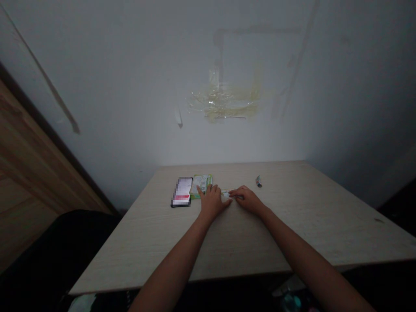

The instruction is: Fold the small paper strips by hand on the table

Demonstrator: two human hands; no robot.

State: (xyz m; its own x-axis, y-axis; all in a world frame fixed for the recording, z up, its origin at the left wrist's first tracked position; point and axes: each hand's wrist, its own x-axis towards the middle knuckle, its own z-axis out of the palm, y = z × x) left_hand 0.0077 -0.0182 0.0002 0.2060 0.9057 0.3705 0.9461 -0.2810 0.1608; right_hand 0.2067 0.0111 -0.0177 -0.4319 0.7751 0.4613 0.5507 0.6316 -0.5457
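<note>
From the head view, I look down over both my forearms to the pale wooden table (156,242). My left hand (212,202) lies palm down with its fingers spread in a fan. The outermost fingers reach over the near right part of a green-and-white packet (203,181), which lies flat under and just beyond those fingertips. My left thumb is stretched out wide to the right, away from the other fingers, its tip by the near edge of a small pale piece (226,195) marked with green.

That piece lies low on the table, in the gap between my two hands. My right hand (249,201) comes at it from the other side, the fingers bent and pointing left, drawn in closer together than those of the left. The right index fingertip rests on the piece; the thumb is partly hidden beneath, so I cannot tell whether I am pinching the piece or only pressing on it.

To the left of my left fingers, just beside the packet, lies a phone (182,191) with a lit, blurred-out screen. Beyond my right knuckles and slightly to their right is a small crumpled scrap (258,181), apart from my fingers. Farther off, past all my fingertips, clear tape (224,103) clings to the wall (130,86).
</note>
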